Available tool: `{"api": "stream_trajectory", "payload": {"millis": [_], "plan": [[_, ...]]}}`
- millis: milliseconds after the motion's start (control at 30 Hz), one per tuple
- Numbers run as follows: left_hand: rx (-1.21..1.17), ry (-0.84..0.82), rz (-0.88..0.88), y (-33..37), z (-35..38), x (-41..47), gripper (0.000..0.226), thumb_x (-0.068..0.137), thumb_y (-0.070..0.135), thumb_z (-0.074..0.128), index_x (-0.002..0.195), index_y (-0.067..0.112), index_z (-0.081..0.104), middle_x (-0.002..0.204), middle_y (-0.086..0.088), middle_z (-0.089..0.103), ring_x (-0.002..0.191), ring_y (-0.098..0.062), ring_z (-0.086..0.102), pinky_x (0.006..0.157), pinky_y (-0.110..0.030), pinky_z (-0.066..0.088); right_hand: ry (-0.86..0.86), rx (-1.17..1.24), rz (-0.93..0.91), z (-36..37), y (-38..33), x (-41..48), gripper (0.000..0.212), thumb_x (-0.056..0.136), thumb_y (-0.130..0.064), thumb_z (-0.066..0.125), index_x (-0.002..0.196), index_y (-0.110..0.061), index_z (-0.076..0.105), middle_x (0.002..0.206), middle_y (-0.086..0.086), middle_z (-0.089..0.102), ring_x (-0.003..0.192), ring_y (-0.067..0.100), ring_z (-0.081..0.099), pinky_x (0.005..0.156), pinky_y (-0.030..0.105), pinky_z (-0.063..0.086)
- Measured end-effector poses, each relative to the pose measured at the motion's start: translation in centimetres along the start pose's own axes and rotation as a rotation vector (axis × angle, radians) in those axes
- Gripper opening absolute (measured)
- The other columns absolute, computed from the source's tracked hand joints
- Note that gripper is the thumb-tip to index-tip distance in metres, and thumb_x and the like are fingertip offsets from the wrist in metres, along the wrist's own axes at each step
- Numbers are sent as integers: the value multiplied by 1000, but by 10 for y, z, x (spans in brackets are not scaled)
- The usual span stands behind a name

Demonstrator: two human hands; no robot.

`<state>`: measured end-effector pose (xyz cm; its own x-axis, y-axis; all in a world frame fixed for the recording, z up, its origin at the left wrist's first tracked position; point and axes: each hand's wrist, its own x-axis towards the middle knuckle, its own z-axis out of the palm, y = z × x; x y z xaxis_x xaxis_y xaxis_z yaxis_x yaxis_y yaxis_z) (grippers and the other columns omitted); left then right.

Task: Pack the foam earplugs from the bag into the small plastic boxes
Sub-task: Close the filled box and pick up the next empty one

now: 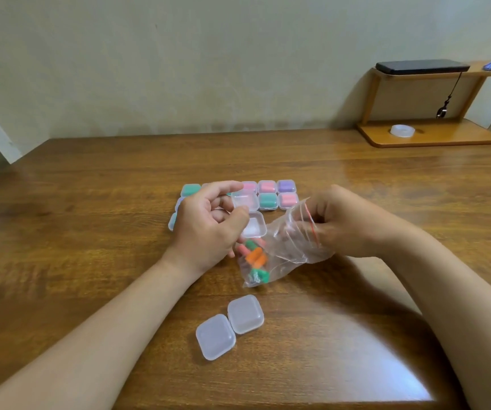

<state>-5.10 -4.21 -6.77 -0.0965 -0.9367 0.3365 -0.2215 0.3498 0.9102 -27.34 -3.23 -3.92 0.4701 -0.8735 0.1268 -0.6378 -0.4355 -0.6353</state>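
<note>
My left hand: fingers curled, gripping open box over middle of table. My right hand pinches bag mouth, earplugs at its bottom. Two shut empty boxes toward near edge; filled boxes behind.

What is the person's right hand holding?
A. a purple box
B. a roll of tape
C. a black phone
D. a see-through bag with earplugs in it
D: the right hand pinches the mouth of the clear bag, with orange and green earplugs at its bottom; the left hand holds an open box.
</note>
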Motion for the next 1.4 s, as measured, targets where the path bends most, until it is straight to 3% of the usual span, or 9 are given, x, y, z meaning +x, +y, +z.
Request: {"api": "stream_trajectory", "payload": {"millis": [133, 300, 467, 633, 833, 967, 1067, 1233, 1400], "plan": [[13, -28, -10, 1, 1, -1, 31, 92, -5, 61, 114, 18, 62, 78, -11, 61, 45, -22, 68, 38, -26, 52, -30, 18, 19, 0, -1, -1, 35, 97, -31, 60, 80, -3, 72, 81, 17, 66, 64, 23, 56, 59, 36, 49], [17, -65, -30, 0, 2, -2, 35, 91, -5, 62, 108, 26, 63, 67, 13, 60, 51, -31, 71, 46, -46, 59, -57, 25, -25, 4, -10, -4, 27, 93, -20, 67, 70, -8, 69, 67, 4, 64, 60, 3, 53, 57, 16, 44], [54, -89, -22, -1, 2, -3, 33, 92, -3, 62, 117, 19, 61, 68, 17, 61, 51, -26, 71, 51, -49, 60, -32, 92, 7, 10, -9, -1, 19, 82, -3, 73, 64, -11, 69, 56, 8, 61, 46, 10, 53, 46, 27, 48], [38, -96, -23, -1, 3, -3, 35, 93, -5, 61, 120, 16, 61, 66, 17, 59, 50, -21, 70, 50, -44, 61, -38, 35, 5, 15, -9, 2, 16, 77, 2, 72, 68, -12, 73, 63, 5, 68, 52, 6, 57, 51, 23, 50], [30, -94, -19, 0, 2, -3, 34, 93, -3, 61, 117, 21, 61, 71, 12, 58, 53, -23, 71, 48, -37, 61, -71, 87, -10, 14, -8, 1, 39, 91, -32, 71, 57, -15, 63, 54, -2, 59, 51, 8, 50, 55, 25, 44], [-12, -94, -30, 0, 3, -3, 35, 93, -5, 60, 111, 25, 62, 76, 6, 57, 54, -25, 72, 46, -31, 59, -113, 126, -1, 14, -10, 0, 33, 92, -20, 70, 60, -22, 63, 59, -1, 60, 51, 8, 51, 55, 27, 43], [-22, -103, -25, -1, 3, -2, 37, 93, -5, 60, 107, 30, 62, 68, 17, 58, 55, -23, 71, 47, -33, 60, -108, 144, 5, 15, -10, 1, 33, 88, -11, 72, 60, -27, 65, 62, -1, 64, 51, 8, 54, 54, 25, 44], [-28, -115, -6, -3, 3, -2, 35, 94, -6, 59, 114, 23, 60, 64, 20, 56, 52, -17, 68, 48, -33, 60, -111, 123, 3, 18, -8, 3, 16, 83, -15, 74, 68, -13, 70, 68, 13, 67, 57, 25, 59, 56, 36, 53], [-18, -122, -5, -2, 3, -2, 35, 93, -5, 60, 116, 21, 60, 66, 19, 57, 52, -16, 68, 49, -36, 61, -126, 88, -1, 14, -7, 2, 13, 84, -21, 78, 72, -18, 73, 71, 3, 70, 69, 23, 63, 68, 38, 55]]}}
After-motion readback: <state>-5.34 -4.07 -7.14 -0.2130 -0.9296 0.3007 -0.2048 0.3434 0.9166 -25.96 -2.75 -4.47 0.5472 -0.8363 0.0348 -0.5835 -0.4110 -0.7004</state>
